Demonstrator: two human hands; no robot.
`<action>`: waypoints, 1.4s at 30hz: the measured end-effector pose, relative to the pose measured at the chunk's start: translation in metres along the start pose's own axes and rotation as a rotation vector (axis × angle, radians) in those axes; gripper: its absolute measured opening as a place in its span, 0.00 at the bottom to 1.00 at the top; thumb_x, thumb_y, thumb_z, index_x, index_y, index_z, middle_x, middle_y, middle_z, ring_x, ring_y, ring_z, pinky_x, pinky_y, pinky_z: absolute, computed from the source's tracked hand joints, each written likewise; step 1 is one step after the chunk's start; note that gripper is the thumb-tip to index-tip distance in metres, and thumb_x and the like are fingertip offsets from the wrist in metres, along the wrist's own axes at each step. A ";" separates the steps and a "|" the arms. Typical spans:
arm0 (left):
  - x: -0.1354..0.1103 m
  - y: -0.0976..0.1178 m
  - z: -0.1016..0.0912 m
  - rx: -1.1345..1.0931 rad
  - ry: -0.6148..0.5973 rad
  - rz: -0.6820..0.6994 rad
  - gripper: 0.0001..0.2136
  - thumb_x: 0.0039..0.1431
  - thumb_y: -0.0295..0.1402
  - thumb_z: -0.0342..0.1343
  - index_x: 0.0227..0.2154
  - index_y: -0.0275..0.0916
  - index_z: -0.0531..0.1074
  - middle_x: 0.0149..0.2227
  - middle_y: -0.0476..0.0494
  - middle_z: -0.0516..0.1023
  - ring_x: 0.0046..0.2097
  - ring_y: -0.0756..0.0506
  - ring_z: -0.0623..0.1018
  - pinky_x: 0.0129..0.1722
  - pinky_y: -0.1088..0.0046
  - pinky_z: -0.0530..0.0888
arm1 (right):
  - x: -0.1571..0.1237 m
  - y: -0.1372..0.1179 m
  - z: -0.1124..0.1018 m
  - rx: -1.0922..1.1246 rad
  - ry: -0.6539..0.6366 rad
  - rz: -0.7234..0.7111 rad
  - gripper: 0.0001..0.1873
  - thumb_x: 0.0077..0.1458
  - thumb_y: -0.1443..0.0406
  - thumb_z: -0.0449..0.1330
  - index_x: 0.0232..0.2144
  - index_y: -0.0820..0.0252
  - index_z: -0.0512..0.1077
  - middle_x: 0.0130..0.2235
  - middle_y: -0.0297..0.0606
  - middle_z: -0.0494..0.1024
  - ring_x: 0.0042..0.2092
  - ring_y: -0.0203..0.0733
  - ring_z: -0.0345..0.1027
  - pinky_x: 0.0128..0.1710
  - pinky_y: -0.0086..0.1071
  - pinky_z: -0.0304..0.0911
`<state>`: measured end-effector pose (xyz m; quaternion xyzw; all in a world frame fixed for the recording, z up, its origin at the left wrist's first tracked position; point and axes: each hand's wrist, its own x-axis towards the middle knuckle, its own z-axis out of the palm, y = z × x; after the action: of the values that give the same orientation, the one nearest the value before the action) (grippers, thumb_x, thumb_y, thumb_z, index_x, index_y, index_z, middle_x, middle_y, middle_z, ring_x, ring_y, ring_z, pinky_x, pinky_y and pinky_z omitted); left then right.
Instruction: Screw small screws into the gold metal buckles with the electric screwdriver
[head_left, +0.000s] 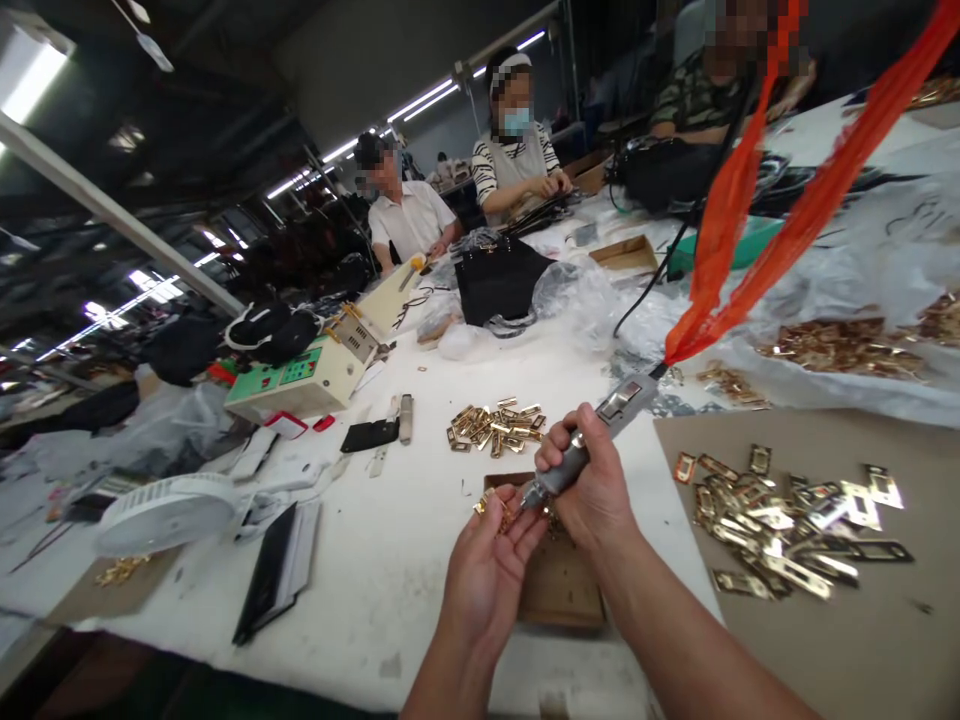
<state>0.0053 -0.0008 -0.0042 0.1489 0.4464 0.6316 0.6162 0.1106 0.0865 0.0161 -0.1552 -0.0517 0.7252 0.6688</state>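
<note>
My right hand (pixel 596 485) is wrapped around a grey electric screwdriver (pixel 626 402), which hangs from an orange strap (pixel 712 310). Its tip points down and left, at the fingers of my left hand (pixel 487 575). That hand is palm up, pinching a small gold metal fitting (pixel 484 502) between thumb and fingers; a few tiny gold bits seem to lie in the palm. Whether the tip touches the fitting I cannot tell. Beneath both hands sits a shallow cardboard box (pixel 562 595), partly hidden by them. Just beyond it lies a pile of gold fittings (pixel 495 428).
Gold plates (pixel 780 530) are heaped on a brown board (pixel 817 660) to the right. At left stand a white fan (pixel 165 515), a black notebook (pixel 274 575) and a green-panelled machine (pixel 296 375). A black bag (pixel 502 280) lies farther back, near two seated co-workers.
</note>
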 end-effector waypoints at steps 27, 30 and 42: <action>-0.001 -0.006 0.008 -0.030 -0.002 0.044 0.08 0.64 0.35 0.62 0.40 0.36 0.75 0.45 0.37 0.83 0.49 0.40 0.81 0.55 0.59 0.75 | -0.003 0.000 0.001 -0.042 0.003 -0.068 0.20 0.54 0.56 0.69 0.25 0.58 0.63 0.23 0.25 0.60 0.22 0.30 0.54 0.21 0.26 0.56; -0.001 -0.006 0.007 -0.040 0.003 0.044 0.07 0.64 0.35 0.62 0.40 0.36 0.75 0.45 0.37 0.83 0.49 0.41 0.81 0.54 0.59 0.75 | -0.004 0.000 0.001 -0.041 0.004 -0.069 0.20 0.54 0.57 0.69 0.25 0.58 0.62 0.23 0.25 0.60 0.22 0.30 0.54 0.21 0.26 0.56; -0.001 -0.007 0.008 -0.066 -0.003 0.043 0.06 0.64 0.33 0.62 0.40 0.36 0.75 0.44 0.39 0.83 0.47 0.43 0.82 0.53 0.61 0.76 | -0.005 0.000 0.002 -0.056 -0.007 -0.089 0.21 0.53 0.58 0.70 0.25 0.57 0.61 0.23 0.24 0.60 0.21 0.30 0.54 0.20 0.26 0.56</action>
<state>0.0158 -0.0001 -0.0041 0.1388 0.4210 0.6588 0.6079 0.1107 0.0815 0.0193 -0.1687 -0.0810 0.6936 0.6956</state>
